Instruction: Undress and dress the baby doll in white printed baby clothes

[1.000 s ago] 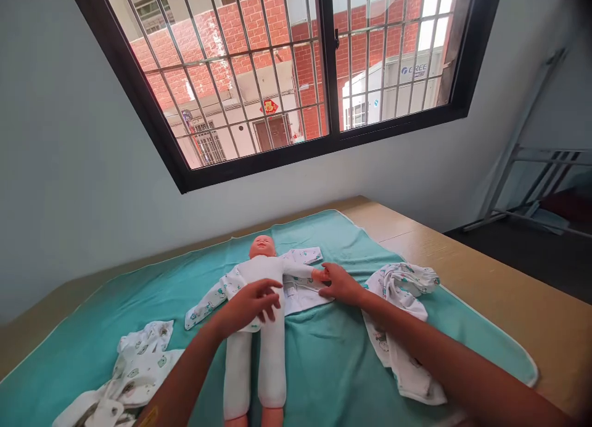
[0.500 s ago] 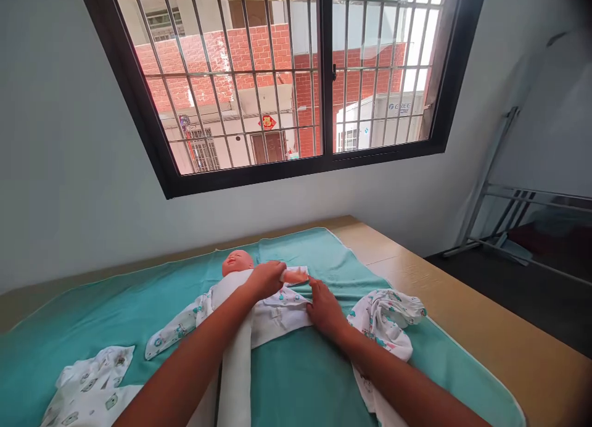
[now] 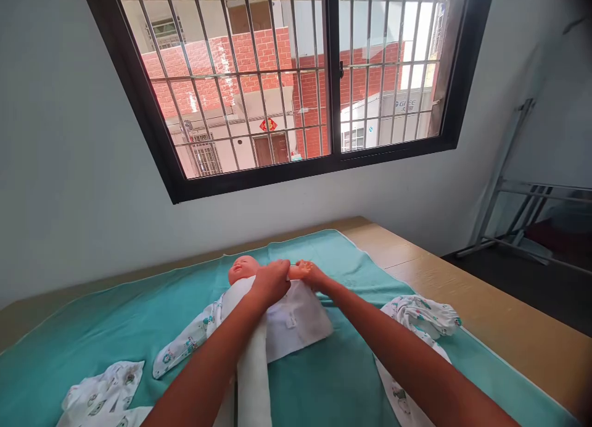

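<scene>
A baby doll lies face up on a teal cloth, its head toward the window. My left hand is closed around the doll's arm, near the upper end. At the other end, my right hand grips the same arm by the doll's small hand. Under my hands spreads the opened white side of a baby garment, its inside facing up. The garment's patterned sleeve stretches out to the left. My left forearm hides much of the doll's body.
The teal cloth covers most of a wooden table. Crumpled patterned baby clothes lie at the lower left and on the right. Behind the table is a wall with a barred window. A metal-framed stand is at the right.
My right hand has moved up from the garment's edge and closed on the doll's hand. The garment's front side now hangs lower and flatter. The view has shifted slightly.
</scene>
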Tool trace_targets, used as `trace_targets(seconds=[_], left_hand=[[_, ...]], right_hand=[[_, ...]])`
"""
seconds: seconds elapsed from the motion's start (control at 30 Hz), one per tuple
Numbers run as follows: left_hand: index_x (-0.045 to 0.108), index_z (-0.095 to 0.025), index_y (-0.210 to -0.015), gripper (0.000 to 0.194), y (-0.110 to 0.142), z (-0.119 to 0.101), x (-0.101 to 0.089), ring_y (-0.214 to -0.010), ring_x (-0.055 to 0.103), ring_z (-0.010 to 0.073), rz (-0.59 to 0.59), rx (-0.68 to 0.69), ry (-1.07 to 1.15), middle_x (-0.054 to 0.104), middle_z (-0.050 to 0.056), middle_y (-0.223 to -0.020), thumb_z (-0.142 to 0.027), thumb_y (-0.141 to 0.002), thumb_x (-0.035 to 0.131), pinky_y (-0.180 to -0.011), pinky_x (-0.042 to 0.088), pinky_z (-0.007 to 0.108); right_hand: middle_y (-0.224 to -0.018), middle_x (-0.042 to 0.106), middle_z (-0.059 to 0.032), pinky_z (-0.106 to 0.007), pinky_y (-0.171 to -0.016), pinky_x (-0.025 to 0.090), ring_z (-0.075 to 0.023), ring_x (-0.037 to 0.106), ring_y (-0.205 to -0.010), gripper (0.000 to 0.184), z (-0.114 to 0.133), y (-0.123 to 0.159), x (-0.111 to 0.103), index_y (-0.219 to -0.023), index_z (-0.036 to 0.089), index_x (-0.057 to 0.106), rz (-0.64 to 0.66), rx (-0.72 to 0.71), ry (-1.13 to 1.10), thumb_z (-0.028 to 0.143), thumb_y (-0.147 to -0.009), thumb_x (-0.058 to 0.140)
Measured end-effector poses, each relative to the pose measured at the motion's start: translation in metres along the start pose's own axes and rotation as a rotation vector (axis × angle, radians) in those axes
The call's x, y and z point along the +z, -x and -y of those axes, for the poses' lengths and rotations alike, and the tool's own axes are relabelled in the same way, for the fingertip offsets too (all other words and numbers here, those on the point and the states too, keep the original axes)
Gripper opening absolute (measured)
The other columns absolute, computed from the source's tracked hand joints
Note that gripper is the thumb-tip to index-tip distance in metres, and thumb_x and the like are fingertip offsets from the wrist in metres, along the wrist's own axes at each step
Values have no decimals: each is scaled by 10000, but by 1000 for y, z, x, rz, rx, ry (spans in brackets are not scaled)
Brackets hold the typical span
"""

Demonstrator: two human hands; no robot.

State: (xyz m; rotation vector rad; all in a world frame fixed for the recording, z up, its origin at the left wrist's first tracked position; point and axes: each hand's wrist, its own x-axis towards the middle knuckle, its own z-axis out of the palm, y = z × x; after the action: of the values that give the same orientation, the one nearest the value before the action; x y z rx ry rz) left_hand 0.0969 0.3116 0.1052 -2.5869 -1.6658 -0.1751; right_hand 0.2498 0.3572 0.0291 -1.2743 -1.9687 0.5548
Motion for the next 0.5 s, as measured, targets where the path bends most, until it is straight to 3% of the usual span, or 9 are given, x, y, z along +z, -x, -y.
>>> trace_targets(seconds=[0.1,0.2,0.33,0.5], left_hand=[[576,-172,-1058,272,-3,-11,7,-948,599,258,-7,78,-115,635,114,-1007,-104,-816,472,-786,435,366],[594,-157,-1039,275,-7,-16,12,-948,602,278,14,106,-220,637,131,-986,-81,-787,513,-800,440,397],[613,-139,-1011,229,-11,-12,10,-953,598,315,13,55,-336,635,159,-971,-89,-833,478,-788,437,448],[634,-138,-1008,228,-18,-1,4,-936,594,325,25,-2,-427,634,175,-980,-97,-850,474,-775,429,465]], right_hand=[[-583,520,7,-254,-547,393,-121,485,-546,431,-17,2,-22,-691,165,499,15,147,-396,563,-846,442],[-588,532,7,-264,-536,416,-121,500,-525,491,-21,12,-27,-697,175,481,44,244,-703,658,-721,559],[-648,577,-4,-253,-530,418,-122,532,-537,448,-17,18,-30,-751,164,521,94,326,-1002,550,-634,719],[-643,562,39,-228,-519,396,-109,534,-534,412,-21,16,-43,-797,184,499,62,373,-1228,428,-611,775]])
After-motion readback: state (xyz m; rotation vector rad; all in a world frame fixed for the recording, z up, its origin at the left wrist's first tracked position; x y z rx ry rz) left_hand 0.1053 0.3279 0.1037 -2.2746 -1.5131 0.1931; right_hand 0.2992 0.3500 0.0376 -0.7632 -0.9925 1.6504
